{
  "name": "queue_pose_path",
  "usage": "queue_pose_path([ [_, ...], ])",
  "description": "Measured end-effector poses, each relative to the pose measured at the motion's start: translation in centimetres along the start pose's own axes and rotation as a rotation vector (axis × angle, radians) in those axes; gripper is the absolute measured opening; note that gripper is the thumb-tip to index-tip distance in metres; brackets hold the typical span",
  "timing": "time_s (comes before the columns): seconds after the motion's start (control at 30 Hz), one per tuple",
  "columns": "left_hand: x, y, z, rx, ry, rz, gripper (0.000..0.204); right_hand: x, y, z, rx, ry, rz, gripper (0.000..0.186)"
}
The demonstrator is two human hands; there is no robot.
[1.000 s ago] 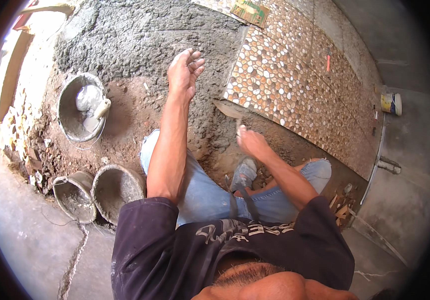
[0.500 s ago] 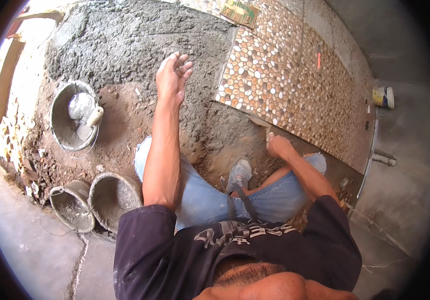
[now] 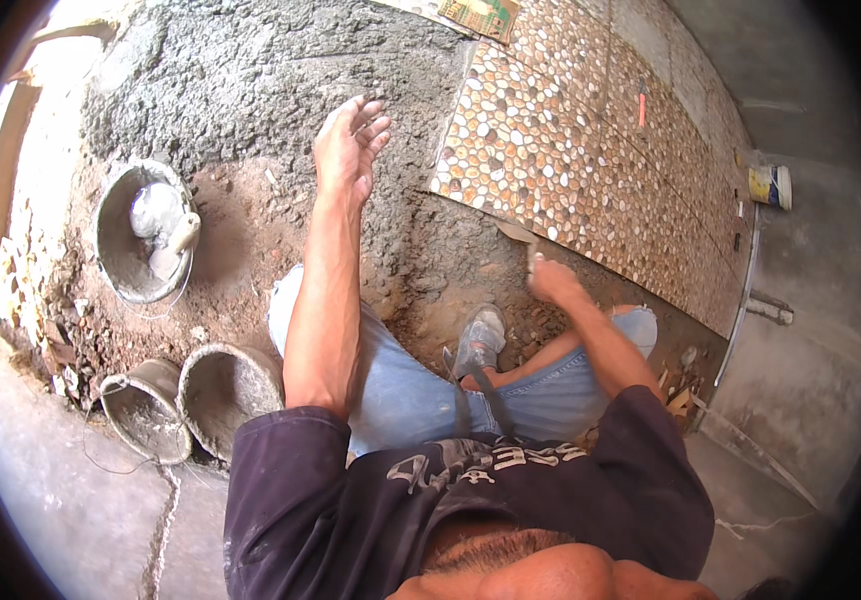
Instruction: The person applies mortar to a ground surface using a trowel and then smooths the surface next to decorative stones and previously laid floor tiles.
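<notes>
My left hand (image 3: pixel 350 150) is over the rough grey mortar bed (image 3: pixel 241 85), with its fingers loosely curled, apart and empty. Low on the right, the fingers of my right hand (image 3: pixel 555 280) are wrapped around the handle of a trowel (image 3: pixel 519 234). The trowel's thin blade lies close to the near edge of the pebble-patterned tiles (image 3: pixel 541 140), over the mortar and soil; whether it touches the tile is unclear.
On the left stands a bucket (image 3: pixel 111 265) with a roller-like tool (image 3: pixel 187 232) inside. Two mortar-caked buckets (image 3: pixel 234 375) sit by my left knee. Cardboard (image 3: pixel 481 16) and an orange stick (image 3: pixel 642 110) lie on the tiles. A small tub (image 3: pixel 771 187) is at the right.
My left hand has risen slightly and its fingers have spread a little. The right hand and trowel have shifted slightly left. The view has moved a little.
</notes>
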State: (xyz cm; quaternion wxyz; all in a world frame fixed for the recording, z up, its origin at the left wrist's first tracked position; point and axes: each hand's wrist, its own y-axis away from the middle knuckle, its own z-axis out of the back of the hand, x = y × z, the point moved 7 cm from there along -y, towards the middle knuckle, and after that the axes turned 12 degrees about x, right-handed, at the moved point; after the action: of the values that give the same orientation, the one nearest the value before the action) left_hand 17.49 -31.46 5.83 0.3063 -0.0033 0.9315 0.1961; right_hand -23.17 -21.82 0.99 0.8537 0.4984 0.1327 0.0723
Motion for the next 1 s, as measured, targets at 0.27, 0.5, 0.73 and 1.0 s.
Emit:
queue_pose_path([
  [0.27, 0.5, -0.3, -0.7, -0.005, 0.004, 0.009, 0.034, 9.8, 1.7, 3.9, 0.02, -0.055, 0.138, 0.04],
  [0.5, 1.3, -0.2, -1.1, 0.011, -0.019, 0.036, 0.036, 0.9, -0.2, 1.6, 0.005, -0.024, -0.041, 0.039],
  [0.73, 1.3, 0.1, -1.5, 0.021, -0.02, 0.054, 0.036, -2.6, 1.6, 1.4, 0.002, 0.064, -0.013, 0.041],
  [1.0, 1.9, -0.1, -2.6, 0.041, -0.036, 0.072, 0.038, -0.2, 2.3, 3.1, -0.031, 0.071, 0.016, 0.038],
])
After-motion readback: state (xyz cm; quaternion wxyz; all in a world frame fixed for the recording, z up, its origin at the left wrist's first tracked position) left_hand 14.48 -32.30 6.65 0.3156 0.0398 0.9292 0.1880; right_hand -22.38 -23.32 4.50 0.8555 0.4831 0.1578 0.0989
